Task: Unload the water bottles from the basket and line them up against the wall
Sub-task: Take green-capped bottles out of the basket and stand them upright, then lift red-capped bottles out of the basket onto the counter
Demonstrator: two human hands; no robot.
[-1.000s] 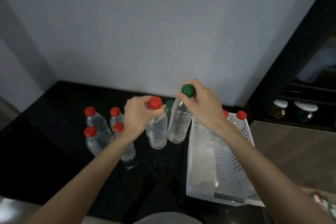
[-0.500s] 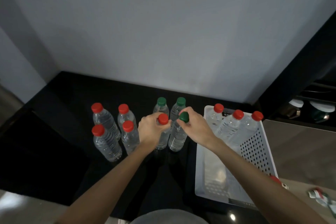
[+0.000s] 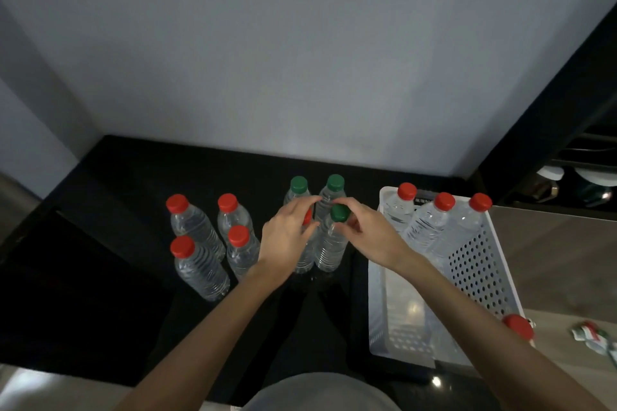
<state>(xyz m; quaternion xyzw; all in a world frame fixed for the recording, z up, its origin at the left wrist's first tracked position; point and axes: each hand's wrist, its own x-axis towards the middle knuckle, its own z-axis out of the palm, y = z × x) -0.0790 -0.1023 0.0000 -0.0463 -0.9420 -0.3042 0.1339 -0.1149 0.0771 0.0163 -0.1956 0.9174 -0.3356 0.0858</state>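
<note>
Two water bottles stand side by side on the black counter (image 3: 117,277), a green-capped bottle (image 3: 330,243) and a red-capped bottle (image 3: 305,259). My left hand (image 3: 287,237) hovers at the red cap, fingers spread and loosely curved. At the green cap, my right hand (image 3: 367,233) has thumb and forefinger apart. Two more green-capped bottles (image 3: 298,188) stand just behind them. Several red-capped bottles (image 3: 197,227) stand in a cluster to the left. The white perforated basket (image 3: 480,264) at right holds three red-capped bottles (image 3: 430,223) at its far end.
The grey wall (image 3: 300,60) rises behind the counter, with a bare strip of counter between it and the bottles. Another red cap (image 3: 517,325) shows by the basket's near right corner, behind my right arm. Dark shelving (image 3: 567,177) with cups is at far right.
Both hands carried the red-capped and green-capped bottles down and set them on the counter in front of the two green-capped ones. The fingers have since loosened off the caps.
</note>
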